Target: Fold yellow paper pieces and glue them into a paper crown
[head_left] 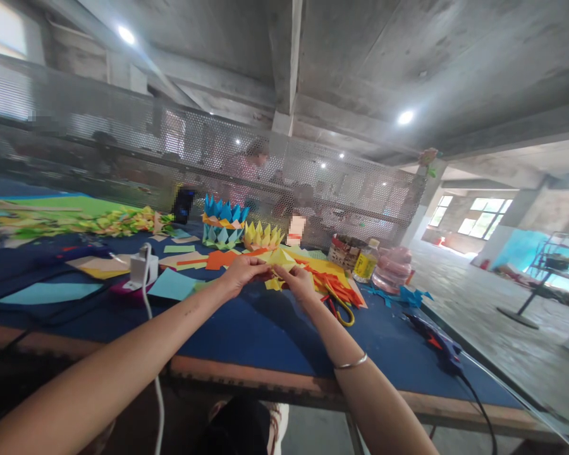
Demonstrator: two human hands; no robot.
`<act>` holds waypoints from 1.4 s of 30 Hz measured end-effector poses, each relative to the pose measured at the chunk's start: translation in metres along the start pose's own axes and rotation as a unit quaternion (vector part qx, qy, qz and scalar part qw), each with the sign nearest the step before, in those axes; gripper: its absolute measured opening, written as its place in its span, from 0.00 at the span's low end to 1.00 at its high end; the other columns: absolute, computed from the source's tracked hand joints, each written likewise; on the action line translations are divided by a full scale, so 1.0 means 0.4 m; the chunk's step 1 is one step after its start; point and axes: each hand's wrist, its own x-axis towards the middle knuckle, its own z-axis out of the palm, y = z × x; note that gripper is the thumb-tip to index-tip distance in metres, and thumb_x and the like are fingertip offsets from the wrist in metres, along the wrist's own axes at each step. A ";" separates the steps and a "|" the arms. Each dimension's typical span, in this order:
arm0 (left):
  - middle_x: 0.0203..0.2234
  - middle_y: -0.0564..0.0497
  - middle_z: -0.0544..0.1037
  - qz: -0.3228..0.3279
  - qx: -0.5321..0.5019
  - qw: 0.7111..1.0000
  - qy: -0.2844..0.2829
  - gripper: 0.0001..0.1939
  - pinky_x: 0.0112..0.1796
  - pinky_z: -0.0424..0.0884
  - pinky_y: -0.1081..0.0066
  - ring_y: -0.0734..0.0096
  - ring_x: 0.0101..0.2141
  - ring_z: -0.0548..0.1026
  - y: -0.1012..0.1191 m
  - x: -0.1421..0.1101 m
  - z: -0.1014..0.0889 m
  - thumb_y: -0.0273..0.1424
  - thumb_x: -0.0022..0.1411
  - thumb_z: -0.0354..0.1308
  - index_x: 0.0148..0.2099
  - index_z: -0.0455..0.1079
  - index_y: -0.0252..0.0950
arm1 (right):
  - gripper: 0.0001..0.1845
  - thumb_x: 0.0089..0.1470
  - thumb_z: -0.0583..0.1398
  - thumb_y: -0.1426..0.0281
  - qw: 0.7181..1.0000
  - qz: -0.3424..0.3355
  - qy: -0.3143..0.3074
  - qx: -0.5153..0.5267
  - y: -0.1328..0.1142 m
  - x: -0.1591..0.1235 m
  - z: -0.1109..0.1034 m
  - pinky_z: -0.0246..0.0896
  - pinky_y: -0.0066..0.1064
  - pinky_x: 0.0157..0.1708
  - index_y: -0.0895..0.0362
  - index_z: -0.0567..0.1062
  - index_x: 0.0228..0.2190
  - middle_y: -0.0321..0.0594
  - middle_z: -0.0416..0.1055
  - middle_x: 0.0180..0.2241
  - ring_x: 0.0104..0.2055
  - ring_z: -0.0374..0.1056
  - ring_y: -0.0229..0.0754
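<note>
- We count two hands of our own, the left hand and the right hand, with one metal bangle on the right forearm.
- One yellow paper piece is between them above the bench; both hands' fingers are pinched together on its edges, with hardly any gap.
- That piece looks pale, thin and small, apparently folded to a peak; its finer creases are too small for us to tell.
- Beyond it we see two pointed paper rings: one tiered blue ring with an orange band, one yellow ring.
- One pair of scissors lies near the right hand, beside orange strips too jumbled to count.
- Farther right: one bottle, one pink container, one basket, one glue gun.
- On our left: two larger light-blue sheets, one white plug.
</note>
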 end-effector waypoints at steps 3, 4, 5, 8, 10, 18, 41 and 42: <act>0.21 0.49 0.79 0.002 0.019 1.000 -0.009 0.09 0.32 0.74 0.76 0.72 0.25 0.78 0.002 -0.002 0.001 0.27 0.40 0.71 0.25 0.75 0.29 | 0.21 0.33 0.68 0.55 1.000 0.005 0.010 0.002 0.002 -0.004 0.002 0.55 0.24 0.22 0.61 0.74 0.23 0.35 0.68 0.21 0.22 0.60 0.31; 0.21 0.49 0.80 0.003 0.027 1.000 -0.010 0.09 0.32 0.74 0.76 0.72 0.25 0.78 0.002 -0.002 0.001 0.27 0.40 0.71 0.25 0.75 0.30 | 0.21 0.33 0.68 0.56 1.000 0.003 0.013 0.009 0.004 -0.004 0.002 0.55 0.24 0.22 0.61 0.74 0.24 0.35 0.68 0.21 0.22 0.60 0.31; 0.21 0.49 0.80 0.004 0.033 0.999 -0.010 0.08 0.31 0.74 0.76 0.72 0.25 0.78 0.002 -0.002 0.001 0.27 0.41 0.71 0.25 0.75 0.30 | 0.21 0.32 0.68 0.56 1.000 0.002 0.014 0.016 0.005 -0.004 0.001 0.55 0.24 0.22 0.61 0.75 0.24 0.35 0.69 0.21 0.22 0.60 0.31; 0.20 0.49 0.79 0.005 0.038 0.999 -0.003 0.07 0.30 0.74 0.77 0.73 0.24 0.77 0.002 0.001 0.002 0.26 0.42 0.70 0.24 0.75 0.30 | 0.20 0.32 0.68 0.57 1.000 -0.005 0.010 0.023 0.009 -0.001 -0.002 0.55 0.24 0.22 0.61 0.75 0.24 0.35 0.69 0.21 0.21 0.59 0.31; 0.20 0.49 0.79 0.000 0.034 0.999 -0.002 0.06 0.30 0.74 0.78 0.74 0.24 0.77 0.001 0.002 0.003 0.24 0.42 0.70 0.24 0.75 0.30 | 0.20 0.31 0.68 0.58 1.000 -0.013 0.008 0.020 0.010 0.003 -0.004 0.54 0.24 0.22 0.61 0.75 0.23 0.35 0.69 0.20 0.20 0.58 0.31; 0.20 0.49 0.79 -0.027 0.024 0.999 -0.008 0.05 0.31 0.74 0.77 0.74 0.24 0.77 0.002 0.001 0.001 0.23 0.44 0.69 0.25 0.74 0.29 | 0.19 0.32 0.67 0.57 0.999 -0.044 -0.001 -0.010 0.014 0.008 -0.010 0.51 0.25 0.20 0.61 0.75 0.20 0.36 0.69 0.18 0.19 0.57 0.31; 0.21 0.48 0.78 -0.021 0.061 0.998 -0.024 0.09 0.30 0.72 0.75 0.72 0.25 0.76 -0.009 0.013 -0.009 0.27 0.41 0.70 0.25 0.74 0.29 | 0.18 0.35 0.66 0.56 0.997 -0.062 -0.007 -0.052 0.009 0.002 -0.003 0.48 0.25 0.18 0.59 0.74 0.18 0.35 0.67 0.16 0.18 0.57 0.33; 0.21 0.48 0.78 -0.021 0.056 0.998 -0.025 0.09 0.31 0.72 0.75 0.72 0.25 0.77 -0.008 0.012 -0.008 0.27 0.42 0.70 0.25 0.74 0.29 | 0.18 0.34 0.66 0.56 0.997 -0.062 -0.002 -0.051 0.008 0.002 -0.003 0.49 0.25 0.18 0.59 0.74 0.19 0.36 0.68 0.16 0.18 0.57 0.33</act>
